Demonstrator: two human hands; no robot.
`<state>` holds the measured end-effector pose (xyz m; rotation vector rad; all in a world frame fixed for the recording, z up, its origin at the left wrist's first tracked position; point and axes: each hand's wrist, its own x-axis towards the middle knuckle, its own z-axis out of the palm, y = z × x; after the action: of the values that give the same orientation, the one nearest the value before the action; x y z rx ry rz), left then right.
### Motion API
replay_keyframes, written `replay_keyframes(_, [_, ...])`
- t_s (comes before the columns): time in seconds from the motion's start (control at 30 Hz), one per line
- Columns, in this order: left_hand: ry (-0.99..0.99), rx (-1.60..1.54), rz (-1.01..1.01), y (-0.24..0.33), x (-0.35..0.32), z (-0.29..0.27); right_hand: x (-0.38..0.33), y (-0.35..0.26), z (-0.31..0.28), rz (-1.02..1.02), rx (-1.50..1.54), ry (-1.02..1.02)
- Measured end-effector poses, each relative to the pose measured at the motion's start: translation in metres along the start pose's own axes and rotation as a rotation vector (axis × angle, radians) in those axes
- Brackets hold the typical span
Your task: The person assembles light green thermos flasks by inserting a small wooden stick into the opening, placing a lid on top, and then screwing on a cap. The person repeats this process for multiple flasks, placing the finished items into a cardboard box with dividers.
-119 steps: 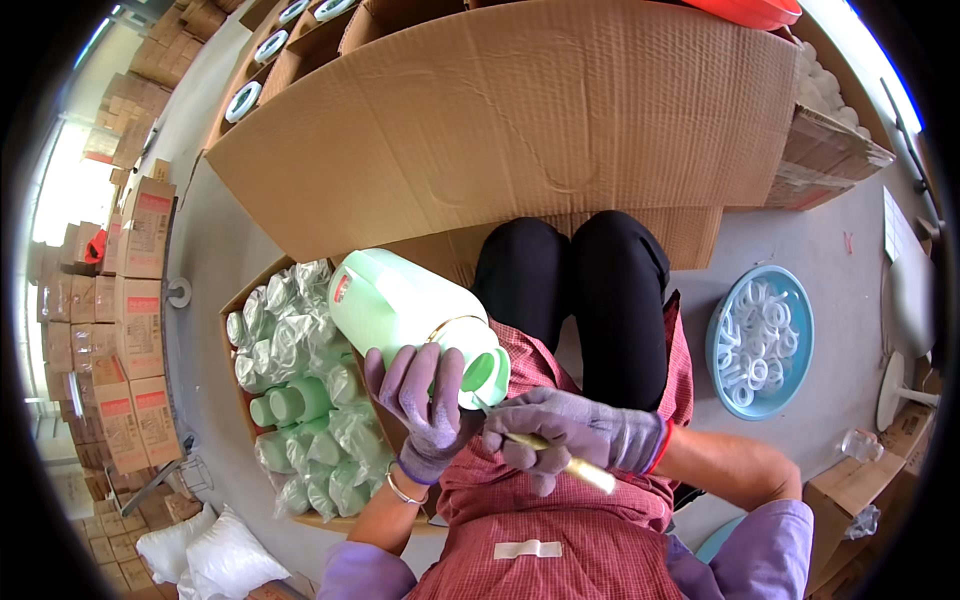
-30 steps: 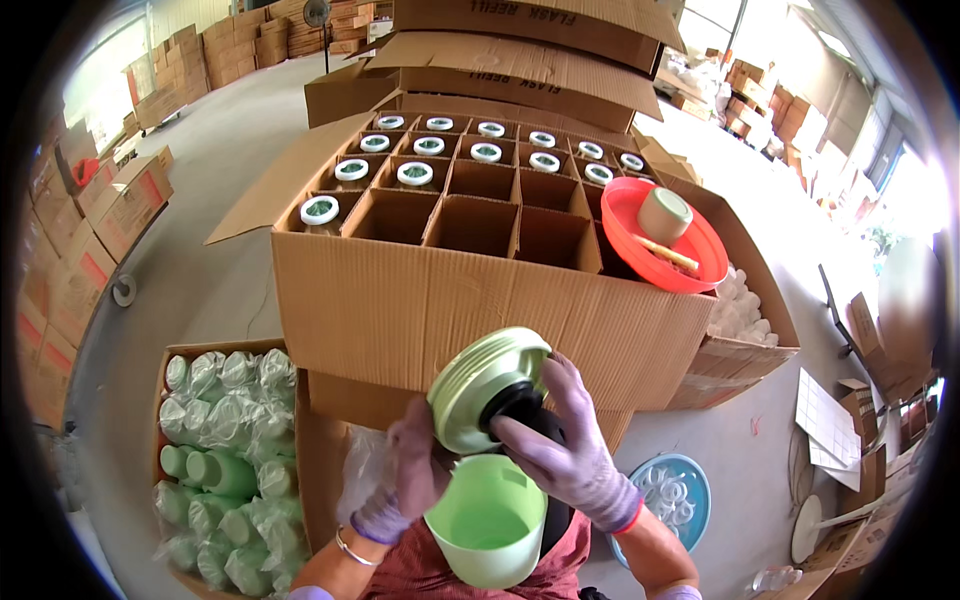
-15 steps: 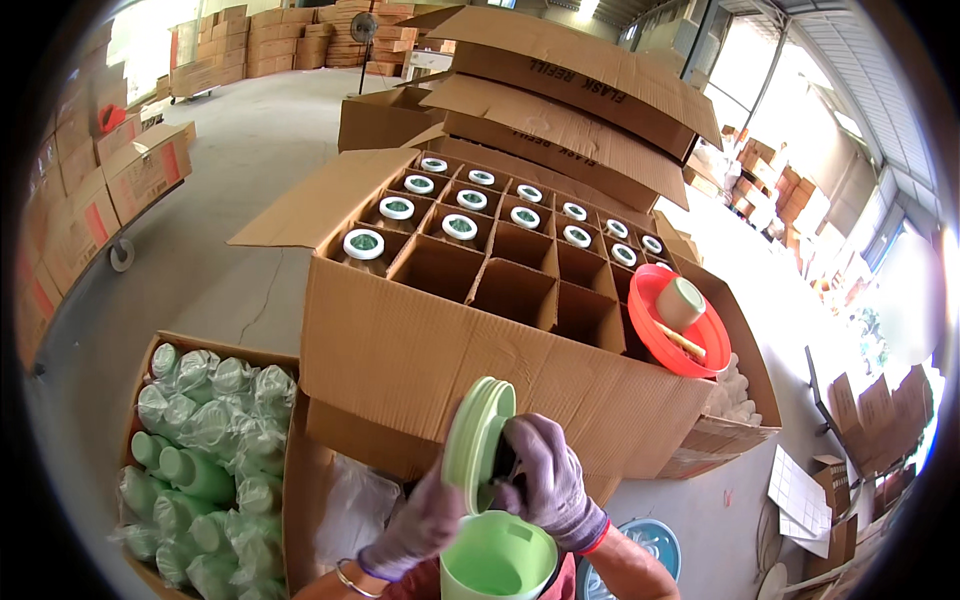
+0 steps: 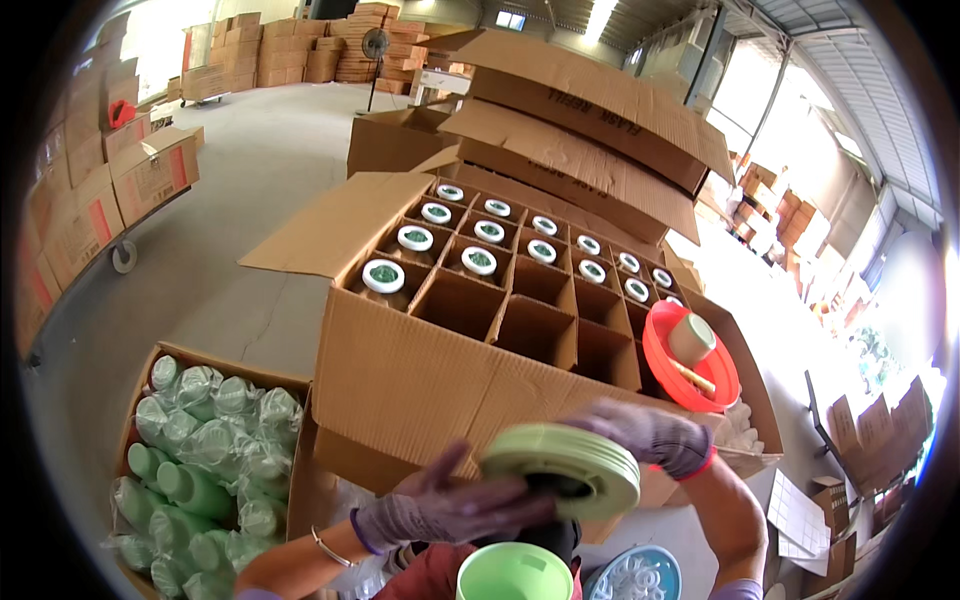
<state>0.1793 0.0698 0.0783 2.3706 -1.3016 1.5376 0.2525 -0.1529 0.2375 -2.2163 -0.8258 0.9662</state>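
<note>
Gloved fingers (image 4: 470, 500) of the left hand (image 4: 440, 510) and right hand (image 4: 650, 435) close around a pale green flask (image 4: 560, 470), gripping it from both sides near the lower centre, its base turned upward. A green cup (image 4: 515, 572) sits below. Beyond stands a divided cardboard carton (image 4: 420, 370) holding capped flasks (image 4: 384, 276), a red dish (image 4: 690, 355) at its right corner. Left, a box of wrapped flasks (image 4: 200, 450) rests on the grey warehouse floor (image 4: 250, 180); stacked boxes (image 4: 120, 170) line the far left.

We see a grey concrete floor (image 4: 250, 190) bearing a divided carton (image 4: 430, 380), a flask-filled box (image 4: 290, 470), and perhaps a wheeled cart (image 4: 125, 255).
</note>
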Motion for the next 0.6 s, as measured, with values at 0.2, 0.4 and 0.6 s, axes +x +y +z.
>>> replay_keyframes(0.2, [0.087,-0.778,-0.867,0.039,-0.027,0.012,0.049,0.039,-0.072,0.249,-0.900,0.786])
replay_keyframes(0.4, [0.098,-1.216,-1.317,0.057,-0.061,0.007,0.180,0.011,-0.050,-0.376,-0.930,0.777])
replay_keyframes(0.6, [0.113,-1.343,-1.537,0.049,-0.046,-0.007,0.304,-0.004,-0.035,-0.353,-0.569,0.504])
